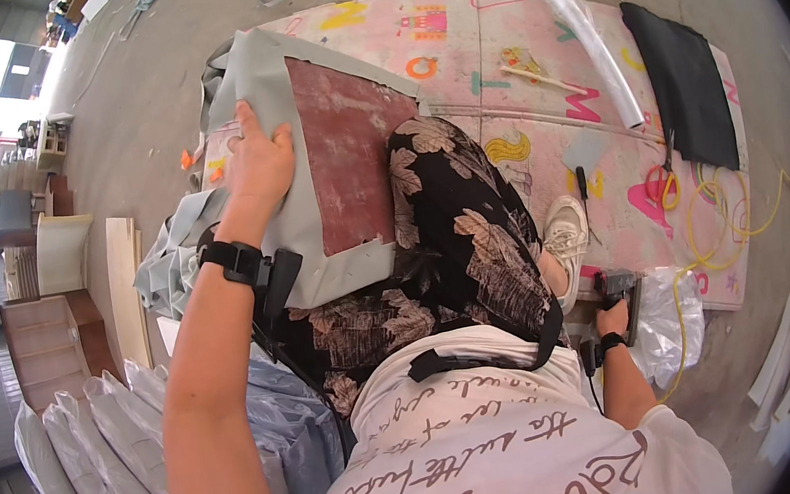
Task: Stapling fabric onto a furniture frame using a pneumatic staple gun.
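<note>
Pink mat (524,16), right hand (613,318) half-hidden.

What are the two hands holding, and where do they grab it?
The left hand presses the grey fabric folded over the reddish-brown wooden board, near its left edge. The right hand grips a black stapler-like tool at its rear end.

A bare grey concrete floor (141,91) carries a pink patterned play mat (528,46). Daylight pours through a tall opening (0,95) at the far left, beside wooden cabinets (49,336) and leaning boards (126,285).
</note>
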{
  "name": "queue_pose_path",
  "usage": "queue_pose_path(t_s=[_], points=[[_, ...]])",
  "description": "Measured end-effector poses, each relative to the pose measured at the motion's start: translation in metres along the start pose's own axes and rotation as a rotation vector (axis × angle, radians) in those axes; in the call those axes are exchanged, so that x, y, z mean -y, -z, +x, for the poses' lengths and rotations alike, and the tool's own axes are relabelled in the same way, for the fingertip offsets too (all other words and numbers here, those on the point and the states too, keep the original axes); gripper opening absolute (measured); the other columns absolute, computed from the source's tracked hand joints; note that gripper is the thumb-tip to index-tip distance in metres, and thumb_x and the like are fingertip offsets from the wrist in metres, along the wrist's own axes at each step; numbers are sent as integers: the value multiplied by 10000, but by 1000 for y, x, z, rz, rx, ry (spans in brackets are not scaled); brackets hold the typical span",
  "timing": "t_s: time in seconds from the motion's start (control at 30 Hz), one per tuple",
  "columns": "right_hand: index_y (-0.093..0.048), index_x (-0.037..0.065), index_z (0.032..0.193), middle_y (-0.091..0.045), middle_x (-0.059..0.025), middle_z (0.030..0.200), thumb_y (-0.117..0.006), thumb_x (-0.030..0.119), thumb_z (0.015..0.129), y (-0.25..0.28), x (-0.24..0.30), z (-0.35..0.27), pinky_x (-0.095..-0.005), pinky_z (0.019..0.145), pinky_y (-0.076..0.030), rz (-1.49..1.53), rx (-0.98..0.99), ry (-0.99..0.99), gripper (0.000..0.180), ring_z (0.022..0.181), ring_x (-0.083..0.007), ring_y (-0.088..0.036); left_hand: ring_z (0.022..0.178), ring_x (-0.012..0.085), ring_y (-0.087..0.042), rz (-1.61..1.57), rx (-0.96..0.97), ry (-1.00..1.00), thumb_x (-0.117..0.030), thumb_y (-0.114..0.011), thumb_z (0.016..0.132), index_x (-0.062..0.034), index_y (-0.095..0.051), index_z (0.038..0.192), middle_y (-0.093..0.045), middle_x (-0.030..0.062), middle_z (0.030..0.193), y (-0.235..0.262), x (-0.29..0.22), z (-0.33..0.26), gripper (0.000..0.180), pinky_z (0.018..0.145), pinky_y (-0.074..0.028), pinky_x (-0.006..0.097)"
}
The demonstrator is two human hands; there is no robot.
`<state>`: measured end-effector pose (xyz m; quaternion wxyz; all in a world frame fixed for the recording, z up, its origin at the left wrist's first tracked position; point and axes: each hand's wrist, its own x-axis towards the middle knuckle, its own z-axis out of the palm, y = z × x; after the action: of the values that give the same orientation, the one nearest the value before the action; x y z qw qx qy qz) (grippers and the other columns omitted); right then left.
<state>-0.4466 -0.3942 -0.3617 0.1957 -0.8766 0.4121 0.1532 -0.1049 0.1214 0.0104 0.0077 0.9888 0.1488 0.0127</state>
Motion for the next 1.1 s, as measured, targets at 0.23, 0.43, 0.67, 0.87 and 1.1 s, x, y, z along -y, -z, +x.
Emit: queue_pose_path(t_s=[0.23, 0.43, 0.67, 0.87, 1.1], points=[[-556, 36, 806, -559, -65, 617, -685, 253, 827, 109, 65, 16, -351, 519, -466, 874, 251, -89, 253, 548, -217, -581, 1065, 496, -551, -74, 5, -3, -433, -505, 901, -120, -114, 1516, -473, 370, 1219, 12, 2, -3, 794, 902, -445, 521], [-562, 26, 867, -502, -26, 587, -626, 214, 891, 247, 310, -74, -283, 470, -418, 1352, 730, 307, 200, 509, -130, -504, 1070, 483, -553, -46, 50, 34, -445, -536, 874, -127, -104, 1520, -453, 370, 1247, 17, -3, -4, 840, 916, -448, 502], [-572, -7, 959, -566, -72, 627, -638, 121, 851, 217, 489, -119, -294, 513, -451, 1213, 1255, 829, 180, 532, -159, -550, 1204, 475, -485, -89, 120, 93, -478, -579, 839, -125, -101, 1524, -407, 373, 1340, 23, -9, -10, 906, 1002, -386, 496], [-564, -26, 956, -581, -84, 629, -632, 106, 836, 184, 523, -127, -294, 476, -468, 1141, 1357, 836, 191, 501, -168, -558, 1172, 473, -510, -106, 93, 92, -477, -607, 818, -123, -112, 1519, -433, 362, 1319, 21, -6, -9, 928, 973, -402, 509], [-571, -14, 957, -566, -73, 615, -607, 106, 844, 182, 522, -135, -299, 484, -465, 1157, 1413, 805, 168, 505, -160, -553, 1274, 415, -438, -274, 139, 45, -458, -561, 885, -110, -108, 1527, -368, 320, 1400, 14, 27, -12, 859, 1032, -382, 405]])
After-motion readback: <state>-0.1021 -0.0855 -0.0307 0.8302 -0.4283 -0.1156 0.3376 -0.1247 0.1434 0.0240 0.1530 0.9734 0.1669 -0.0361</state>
